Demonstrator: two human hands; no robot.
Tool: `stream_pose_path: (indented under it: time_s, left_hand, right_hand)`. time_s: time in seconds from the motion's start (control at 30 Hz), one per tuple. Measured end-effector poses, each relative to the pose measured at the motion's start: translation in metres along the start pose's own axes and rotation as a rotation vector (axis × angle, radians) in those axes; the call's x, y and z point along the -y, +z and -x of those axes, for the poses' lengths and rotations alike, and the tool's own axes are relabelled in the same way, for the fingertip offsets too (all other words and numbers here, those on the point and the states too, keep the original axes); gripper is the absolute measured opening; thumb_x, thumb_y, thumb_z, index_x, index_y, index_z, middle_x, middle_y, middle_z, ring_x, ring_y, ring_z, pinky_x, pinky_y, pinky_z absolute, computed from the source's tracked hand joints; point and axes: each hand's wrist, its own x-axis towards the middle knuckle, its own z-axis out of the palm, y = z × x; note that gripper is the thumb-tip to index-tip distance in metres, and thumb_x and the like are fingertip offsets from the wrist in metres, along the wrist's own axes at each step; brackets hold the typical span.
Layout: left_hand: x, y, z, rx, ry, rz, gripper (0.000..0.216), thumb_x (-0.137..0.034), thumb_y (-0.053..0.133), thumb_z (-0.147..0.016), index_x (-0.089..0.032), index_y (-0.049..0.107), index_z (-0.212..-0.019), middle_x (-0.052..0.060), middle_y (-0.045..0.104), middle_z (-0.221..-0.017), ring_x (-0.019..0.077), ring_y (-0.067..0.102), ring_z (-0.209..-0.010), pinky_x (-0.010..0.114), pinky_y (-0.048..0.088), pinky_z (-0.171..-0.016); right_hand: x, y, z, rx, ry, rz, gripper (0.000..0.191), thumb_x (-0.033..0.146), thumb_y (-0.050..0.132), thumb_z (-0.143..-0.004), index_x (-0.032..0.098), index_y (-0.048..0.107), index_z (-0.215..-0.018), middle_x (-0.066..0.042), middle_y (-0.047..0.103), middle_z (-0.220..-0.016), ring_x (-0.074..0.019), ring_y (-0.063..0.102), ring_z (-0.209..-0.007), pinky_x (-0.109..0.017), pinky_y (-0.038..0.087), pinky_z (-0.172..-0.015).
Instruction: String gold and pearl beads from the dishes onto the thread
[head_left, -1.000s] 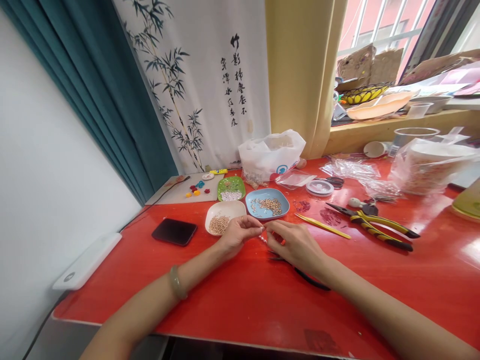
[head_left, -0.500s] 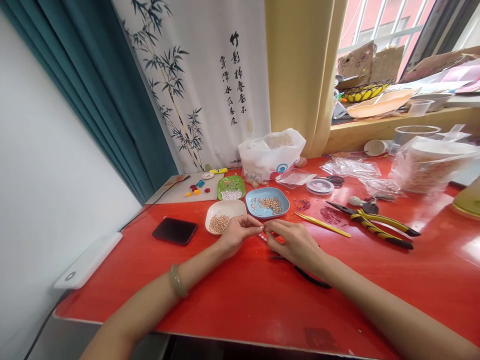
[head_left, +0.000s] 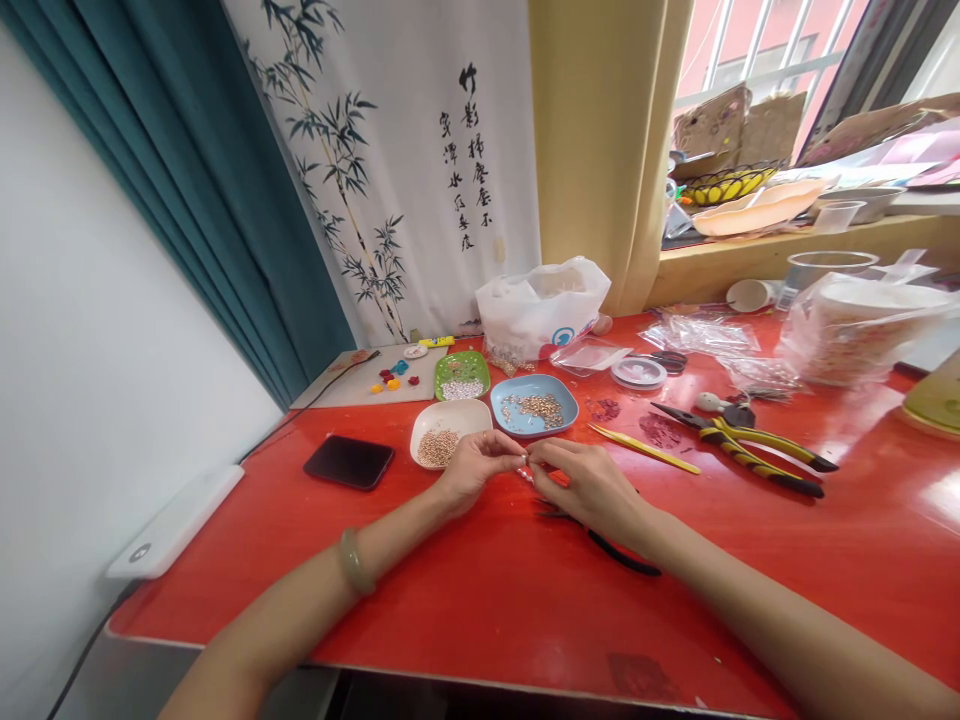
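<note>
My left hand (head_left: 478,467), with a green bangle (head_left: 356,562) on its wrist, is closed in a pinch in front of the bead dishes. Its fingertips meet those of my right hand (head_left: 589,482), also pinched. Just below the meeting point, a short string of pale beads (head_left: 525,475) shows beside my right fingers. What sits between the left fingertips is too small to make out. Under my right hand lies a tool with a black handle (head_left: 624,556), partly hidden. Behind my hands stand a cream dish (head_left: 421,425) and a blue dish (head_left: 572,410), both with gold beads.
A green dish (head_left: 484,372) with white beads stands farther back. To the right lie yellow tweezers (head_left: 646,450) and yellow-black pliers (head_left: 750,450). A phone (head_left: 349,462) lies left of the dishes. At the back are a white plastic bag (head_left: 525,310) and a clear spool (head_left: 638,373).
Both hands keep the same pinch in nearly the same place. The view has shifted very slightly; the dishes and tools have not moved.
</note>
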Motion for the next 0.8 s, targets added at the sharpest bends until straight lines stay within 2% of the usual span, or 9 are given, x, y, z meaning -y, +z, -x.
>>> stream_pose_path:
  time_s: [0.2, 0.33, 0.47, 0.7, 0.8]
  left_hand:
    - [0.003, -0.001, -0.001, -0.057, 0.025, 0.001, 0.018, -0.022, 0.075, -0.053, -0.014, 0.064, -0.065, 0.001, 0.062, -0.066, 0.0104, 0.054, -0.065, 0.024, 0.042, -0.068]
    - [0.001, 0.000, 0.000, -0.053, 0.023, 0.032, 0.018, -0.021, 0.075, -0.053, -0.014, 0.064, -0.067, 0.001, 0.061, -0.068, 0.0101, 0.054, -0.066, 0.024, 0.042, -0.069]
    - [-0.001, 0.001, 0.001, -0.054, 0.008, 0.067, 0.018, -0.020, 0.075, -0.054, -0.014, 0.064, -0.066, 0.000, 0.061, -0.066, 0.0096, 0.055, -0.065, 0.024, 0.042, -0.070]
    - [-0.002, 0.000, 0.001, -0.016, 0.032, 0.090, 0.012, -0.023, 0.070, -0.062, -0.014, 0.063, -0.066, 0.001, 0.061, -0.064, 0.0101, 0.056, -0.064, 0.025, 0.043, -0.070]
    - [-0.007, 0.001, 0.002, -0.045, 0.054, 0.067, 0.012, -0.023, 0.069, -0.062, -0.014, 0.062, -0.066, 0.000, 0.059, -0.066, 0.0092, 0.054, -0.064, 0.024, 0.044, -0.068]
  right_hand:
    - [0.003, -0.004, -0.004, 0.054, 0.098, -0.083, 0.018, 0.018, 0.042, -0.081, 0.016, 0.059, -0.075, -0.005, 0.065, -0.074, -0.0133, 0.057, -0.065, -0.024, 0.042, -0.061]
    - [0.003, -0.005, -0.007, 0.071, 0.212, -0.188, 0.021, 0.022, 0.044, -0.082, 0.016, 0.061, -0.072, -0.002, 0.065, -0.068, -0.0125, 0.056, -0.061, -0.023, 0.042, -0.057]
    - [0.003, -0.007, -0.009, 0.080, 0.299, -0.313, 0.024, 0.029, 0.045, -0.081, 0.016, 0.064, -0.072, -0.002, 0.066, -0.072, -0.0144, 0.058, -0.065, -0.024, 0.044, -0.060]
    - [0.002, -0.007, -0.009, 0.091, 0.342, -0.345, 0.030, 0.036, 0.046, -0.081, 0.017, 0.068, -0.074, -0.002, 0.068, -0.073, -0.0160, 0.060, -0.067, -0.024, 0.044, -0.059]
    - [0.004, -0.011, -0.010, 0.096, 0.361, -0.333, 0.032, 0.038, 0.046, -0.081, 0.015, 0.068, -0.076, -0.003, 0.068, -0.073, -0.0164, 0.059, -0.066, -0.025, 0.044, -0.059]
